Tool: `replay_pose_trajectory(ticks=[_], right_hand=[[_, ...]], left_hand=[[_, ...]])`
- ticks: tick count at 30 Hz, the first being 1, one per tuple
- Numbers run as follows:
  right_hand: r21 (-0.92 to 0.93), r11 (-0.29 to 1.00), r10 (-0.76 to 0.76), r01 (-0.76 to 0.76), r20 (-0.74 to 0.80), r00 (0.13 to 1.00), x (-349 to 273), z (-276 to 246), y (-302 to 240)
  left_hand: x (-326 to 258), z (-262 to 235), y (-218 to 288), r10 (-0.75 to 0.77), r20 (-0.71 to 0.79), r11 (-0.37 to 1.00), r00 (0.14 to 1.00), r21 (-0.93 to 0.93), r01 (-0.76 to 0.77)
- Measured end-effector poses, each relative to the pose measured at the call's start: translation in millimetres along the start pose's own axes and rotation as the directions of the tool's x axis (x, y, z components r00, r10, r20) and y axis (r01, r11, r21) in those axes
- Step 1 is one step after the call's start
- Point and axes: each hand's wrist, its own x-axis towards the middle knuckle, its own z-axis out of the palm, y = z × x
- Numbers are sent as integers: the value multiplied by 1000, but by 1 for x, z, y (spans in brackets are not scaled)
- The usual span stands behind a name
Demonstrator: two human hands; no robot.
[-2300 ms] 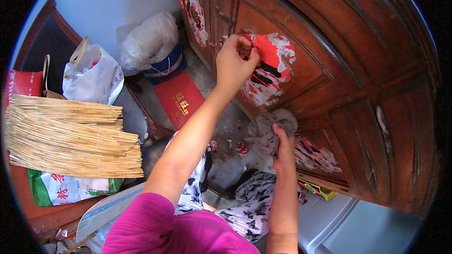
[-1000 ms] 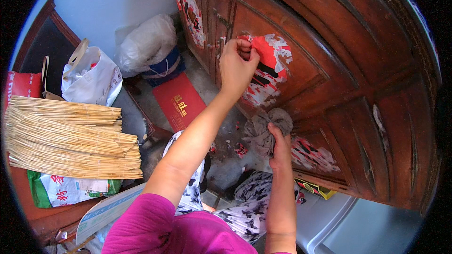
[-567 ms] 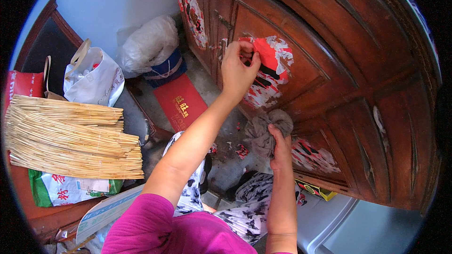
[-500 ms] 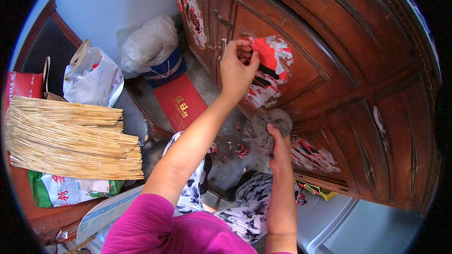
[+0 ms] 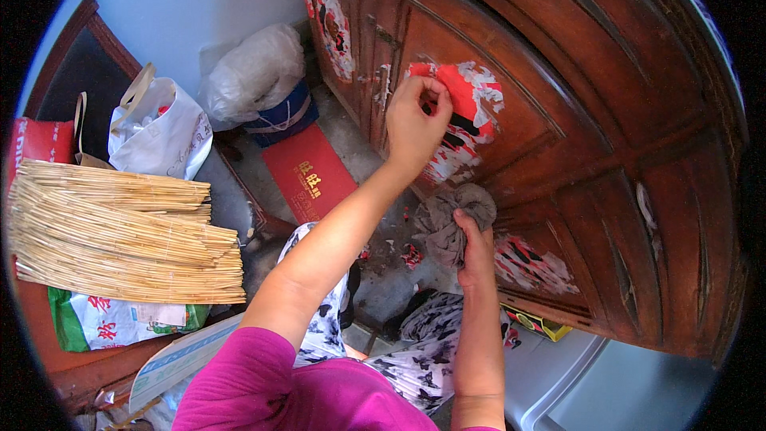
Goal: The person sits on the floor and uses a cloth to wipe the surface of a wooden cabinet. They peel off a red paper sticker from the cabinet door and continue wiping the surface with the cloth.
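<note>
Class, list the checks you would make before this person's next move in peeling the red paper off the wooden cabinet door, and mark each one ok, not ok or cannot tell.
1. Left hand is at the red paper, fingertips pinched on its upper edge: ok.
2. Paper edge is lifted free of the cabinet door: cannot tell.
3. Right hand holds the grey rag, ready for wiping: ok.
4. Paper is all off the door: not ok; torn red and white patches remain.
5. Floor below is free of scraps: not ok; red bits lie there.
</note>
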Motion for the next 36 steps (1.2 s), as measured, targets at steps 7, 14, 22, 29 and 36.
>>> replay_pose_trajectory(ticks=[7,14,22,29,36], right_hand=[[25,999,21,-21,-1,1000,0,-1,-1],[34,999,8,-7,-7,1000,0,-3,1],[5,1000,17,-17,-4,1000,1,-1,1],[42,999,24,-24,3,1000,2,-6,6],[29,999,34,-34,-12,999,-1,-6,3]], left_hand=[[3,4,5,-208,-86,945,974,-276,178],[8,2,7,-89,-145,988,985,-141,68],[16,-6,9,-183,-39,966,982,-195,172],[32,-13,-11,-209,95,966,973,-133,221],[29,-11,0,-154,67,988,986,-6,155]])
